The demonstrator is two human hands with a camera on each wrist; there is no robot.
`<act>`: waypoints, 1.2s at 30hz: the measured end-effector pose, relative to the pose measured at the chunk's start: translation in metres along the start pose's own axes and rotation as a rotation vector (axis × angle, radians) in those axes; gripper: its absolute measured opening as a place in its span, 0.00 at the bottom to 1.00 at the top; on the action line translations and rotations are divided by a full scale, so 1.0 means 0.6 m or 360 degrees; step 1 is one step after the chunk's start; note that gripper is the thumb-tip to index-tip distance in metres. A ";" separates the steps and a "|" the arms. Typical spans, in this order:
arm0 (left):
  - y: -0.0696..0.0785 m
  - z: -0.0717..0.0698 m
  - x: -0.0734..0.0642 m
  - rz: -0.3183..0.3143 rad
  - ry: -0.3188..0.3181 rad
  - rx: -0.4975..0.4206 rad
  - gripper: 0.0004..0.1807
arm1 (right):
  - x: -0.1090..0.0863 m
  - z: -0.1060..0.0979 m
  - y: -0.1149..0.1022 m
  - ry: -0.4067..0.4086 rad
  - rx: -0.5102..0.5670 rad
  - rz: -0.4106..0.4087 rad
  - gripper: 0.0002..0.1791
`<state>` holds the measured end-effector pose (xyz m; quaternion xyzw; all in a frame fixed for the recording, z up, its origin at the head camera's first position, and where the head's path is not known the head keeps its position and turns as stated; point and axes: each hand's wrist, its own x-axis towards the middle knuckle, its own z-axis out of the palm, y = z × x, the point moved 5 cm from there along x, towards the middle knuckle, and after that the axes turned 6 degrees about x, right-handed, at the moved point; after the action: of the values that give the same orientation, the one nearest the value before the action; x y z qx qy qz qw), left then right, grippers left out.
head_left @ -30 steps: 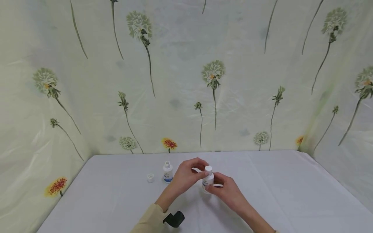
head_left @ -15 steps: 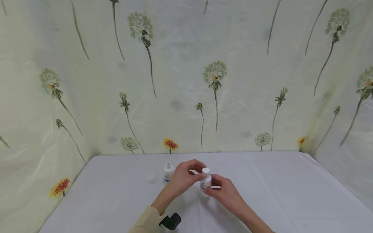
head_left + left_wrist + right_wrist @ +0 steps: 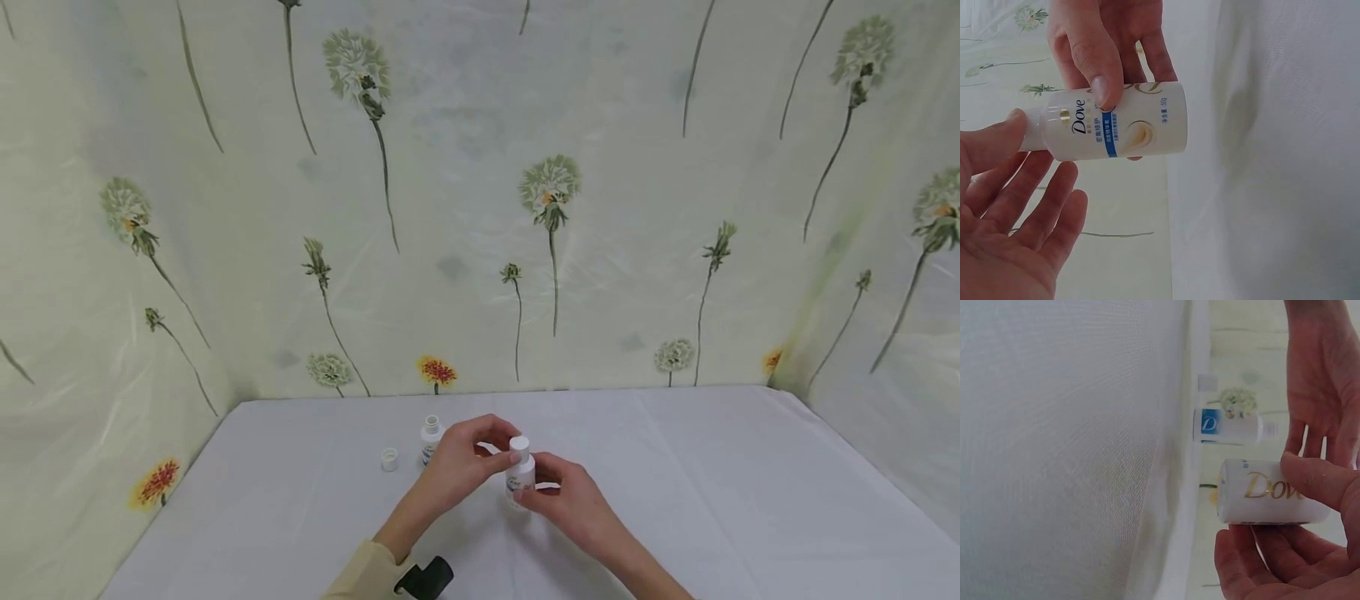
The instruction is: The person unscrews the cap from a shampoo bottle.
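Observation:
A small white Dove bottle (image 3: 521, 479) is upright between both hands, its base close over the table. My right hand (image 3: 573, 500) grips the body, thumb in front and fingers behind. With thumb and fingertips my left hand (image 3: 467, 460) pinches the white cap (image 3: 519, 445) on its neck. In the left wrist view the bottle (image 3: 1141, 128) shows its printed label, and the left hand's other fingers are spread beside it. The right wrist view shows the bottle (image 3: 1257, 500) with the right thumb across its lettering.
A second white bottle (image 3: 430, 437), its mouth uncapped, stands behind the left hand, which partly covers it. Left of it a loose white cap (image 3: 389, 459) lies on the white-covered table (image 3: 712, 500). A flower-printed curtain (image 3: 465, 208) stands behind and at the sides.
Both hands have shifted a little left and toward me together with the bottle, keeping their grips on cap and body. The left hand now covers more of the standing bottle.

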<state>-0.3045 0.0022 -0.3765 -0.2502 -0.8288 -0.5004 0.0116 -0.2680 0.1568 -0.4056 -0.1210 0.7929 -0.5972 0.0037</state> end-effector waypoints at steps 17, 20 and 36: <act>-0.003 -0.001 -0.025 -0.0039 -0.0024 0.0001 0.09 | -0.018 0.017 0.008 -0.0048 -0.0036 0.0048 0.23; -0.001 -0.002 -0.030 -0.0041 -0.0023 -0.0010 0.09 | -0.022 0.018 0.008 -0.0050 -0.0028 0.0054 0.23; 0.005 0.003 -0.053 -0.0093 -0.0048 -0.0026 0.10 | -0.043 0.019 0.005 -0.0138 -0.0014 0.0082 0.23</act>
<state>-0.2748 -0.0080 -0.3837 -0.2335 -0.8317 -0.5035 -0.0176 -0.2416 0.1518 -0.4154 -0.1262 0.7975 -0.5877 0.0530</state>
